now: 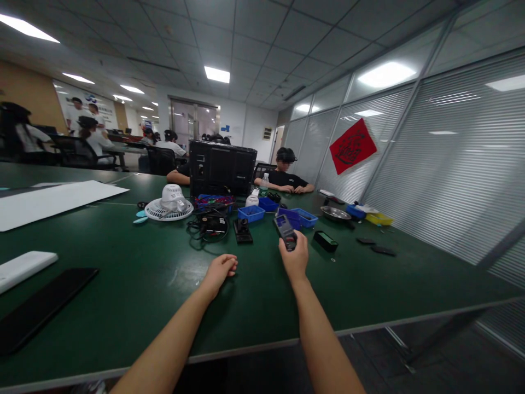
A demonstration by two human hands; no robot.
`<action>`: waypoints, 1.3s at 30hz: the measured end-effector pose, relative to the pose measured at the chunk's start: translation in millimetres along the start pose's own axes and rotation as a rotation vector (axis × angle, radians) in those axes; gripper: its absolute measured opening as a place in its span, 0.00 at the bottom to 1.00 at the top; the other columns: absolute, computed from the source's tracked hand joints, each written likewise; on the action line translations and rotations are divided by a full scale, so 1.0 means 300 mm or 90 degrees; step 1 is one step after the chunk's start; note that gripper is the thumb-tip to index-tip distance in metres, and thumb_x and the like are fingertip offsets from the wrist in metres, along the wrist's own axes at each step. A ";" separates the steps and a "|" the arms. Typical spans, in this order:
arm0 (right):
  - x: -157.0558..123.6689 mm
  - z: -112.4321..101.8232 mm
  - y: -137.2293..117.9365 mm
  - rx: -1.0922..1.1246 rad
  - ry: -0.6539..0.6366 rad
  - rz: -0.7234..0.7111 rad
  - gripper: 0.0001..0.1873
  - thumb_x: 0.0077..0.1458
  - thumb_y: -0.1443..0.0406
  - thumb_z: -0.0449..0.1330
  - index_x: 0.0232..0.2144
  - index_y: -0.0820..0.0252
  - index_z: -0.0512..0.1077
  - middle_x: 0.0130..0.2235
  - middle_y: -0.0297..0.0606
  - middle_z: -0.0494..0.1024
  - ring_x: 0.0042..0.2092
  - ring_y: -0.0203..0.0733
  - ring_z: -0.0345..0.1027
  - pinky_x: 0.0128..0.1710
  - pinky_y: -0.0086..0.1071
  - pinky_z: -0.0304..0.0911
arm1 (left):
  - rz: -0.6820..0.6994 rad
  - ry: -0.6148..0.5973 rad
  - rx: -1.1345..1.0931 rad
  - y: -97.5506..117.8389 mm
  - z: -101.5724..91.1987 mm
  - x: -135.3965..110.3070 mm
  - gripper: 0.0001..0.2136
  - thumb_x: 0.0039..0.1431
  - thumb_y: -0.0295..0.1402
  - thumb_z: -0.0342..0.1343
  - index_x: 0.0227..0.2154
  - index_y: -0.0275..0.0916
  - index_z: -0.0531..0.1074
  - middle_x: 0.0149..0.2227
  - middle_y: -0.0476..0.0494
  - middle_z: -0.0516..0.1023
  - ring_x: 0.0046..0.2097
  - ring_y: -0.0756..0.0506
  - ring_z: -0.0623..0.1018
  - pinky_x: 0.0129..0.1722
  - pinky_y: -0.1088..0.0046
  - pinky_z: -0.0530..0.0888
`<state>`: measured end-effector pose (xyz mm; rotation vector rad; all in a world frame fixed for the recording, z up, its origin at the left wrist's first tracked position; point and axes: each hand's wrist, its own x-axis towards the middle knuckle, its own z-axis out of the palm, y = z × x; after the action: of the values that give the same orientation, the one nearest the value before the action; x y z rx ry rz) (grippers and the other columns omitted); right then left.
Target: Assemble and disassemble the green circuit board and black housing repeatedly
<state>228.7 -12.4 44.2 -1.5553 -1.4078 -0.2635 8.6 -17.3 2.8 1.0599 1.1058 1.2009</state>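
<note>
My right hand is wrapped round a dark grey handheld device with a small screen, perhaps a calculator or a meter; I cannot tell which. It is tilted, its far end pointing toward the blue trays. Loosely curled, my left hand rests on the green tabletop with nothing visible in its fingers. A black box with a green top lies just right of my right hand. Ahead of my left hand is a small black stand-like part.
A white fan part, tangled black cables, blue trays and a metal dish spread across the middle. Behind them stands a black panel. A person sits opposite. A black slab lies at left.
</note>
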 end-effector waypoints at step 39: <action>0.077 -0.017 0.171 -0.209 -0.274 0.358 0.25 0.57 0.60 0.39 0.42 0.62 0.72 0.45 0.50 0.71 0.46 0.53 0.63 0.40 0.38 0.57 | -0.006 0.003 -0.010 0.004 0.004 -0.001 0.10 0.43 0.32 0.58 0.30 0.33 0.71 0.27 0.45 0.74 0.26 0.54 0.71 0.24 0.80 0.69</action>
<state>281.4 6.4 37.4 -2.3092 -1.2089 0.2055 9.6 -17.7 4.1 1.0384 1.1019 1.2033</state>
